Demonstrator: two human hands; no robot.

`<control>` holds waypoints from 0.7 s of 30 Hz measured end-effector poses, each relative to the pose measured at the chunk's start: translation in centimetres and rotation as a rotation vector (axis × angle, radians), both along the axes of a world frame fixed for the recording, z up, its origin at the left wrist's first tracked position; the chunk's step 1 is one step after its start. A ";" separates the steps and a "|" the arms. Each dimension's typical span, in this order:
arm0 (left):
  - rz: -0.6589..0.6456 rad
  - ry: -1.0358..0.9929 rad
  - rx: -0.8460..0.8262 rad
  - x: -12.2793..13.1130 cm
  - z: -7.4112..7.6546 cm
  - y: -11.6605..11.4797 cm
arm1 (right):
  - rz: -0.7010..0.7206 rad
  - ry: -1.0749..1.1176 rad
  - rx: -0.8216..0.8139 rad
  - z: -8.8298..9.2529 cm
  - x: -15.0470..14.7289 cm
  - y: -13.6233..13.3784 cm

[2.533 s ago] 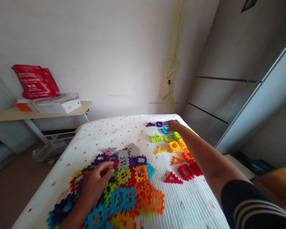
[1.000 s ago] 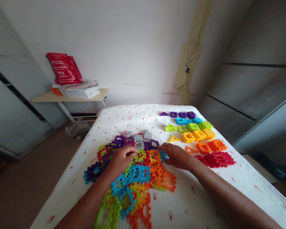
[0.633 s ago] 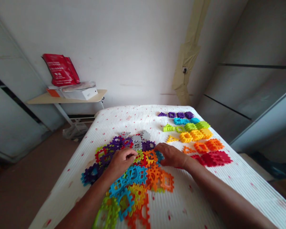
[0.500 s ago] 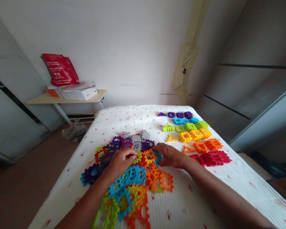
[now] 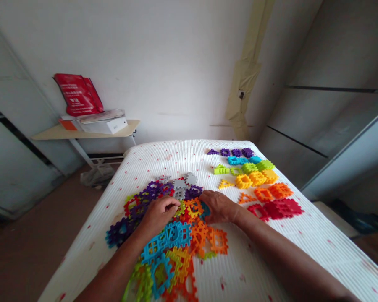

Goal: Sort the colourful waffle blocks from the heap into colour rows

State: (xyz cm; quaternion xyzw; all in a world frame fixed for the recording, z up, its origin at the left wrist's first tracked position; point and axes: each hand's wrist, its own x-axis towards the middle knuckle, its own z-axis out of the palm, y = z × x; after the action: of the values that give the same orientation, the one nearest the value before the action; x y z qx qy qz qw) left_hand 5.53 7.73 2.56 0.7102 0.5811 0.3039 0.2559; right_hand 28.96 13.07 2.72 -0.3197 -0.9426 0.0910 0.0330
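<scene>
A mixed pile of toothed plastic building pieces (image 5: 178, 235) in many colours covers the near middle of the bed-like surface. My left hand (image 5: 160, 213) rests over the pile, fingers curled and thumb close to the forefinger. A lime-green piece (image 5: 180, 208) lies at its fingertips; whatever the fingers pinch is hidden. At the pile's right side, my right hand (image 5: 219, 206) has its thumb and fingers around a blue building piece (image 5: 205, 211), partly covered by the hand. Between both hands lies a yellow-orange square piece (image 5: 194, 207). Grey pieces (image 5: 180, 191) sit just beyond.
To the right, pieces stand in rows by colour: purple (image 5: 236, 153), blue (image 5: 237, 160), green (image 5: 249, 168), yellow (image 5: 257, 178), orange (image 5: 280, 190) and red (image 5: 283, 208). A side table (image 5: 53, 132) at the left wall bears a red bag (image 5: 78, 94) and a white box (image 5: 108, 125).
The view has shifted slightly. My right hand has moved a little at the blue piece, its fingers drawn closer around it. My left hand stays almost where it was.
</scene>
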 end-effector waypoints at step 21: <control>-0.033 -0.268 -0.098 0.0 0.9 -0.3 | -0.013 0.517 -0.039 1.9 -3.1 -0.7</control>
State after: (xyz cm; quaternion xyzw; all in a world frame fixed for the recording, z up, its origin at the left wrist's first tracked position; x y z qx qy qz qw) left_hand 5.56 7.45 3.44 0.6596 0.5440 0.3630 0.3705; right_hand 25.84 12.39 4.59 -0.2925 -0.8988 0.1875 0.2673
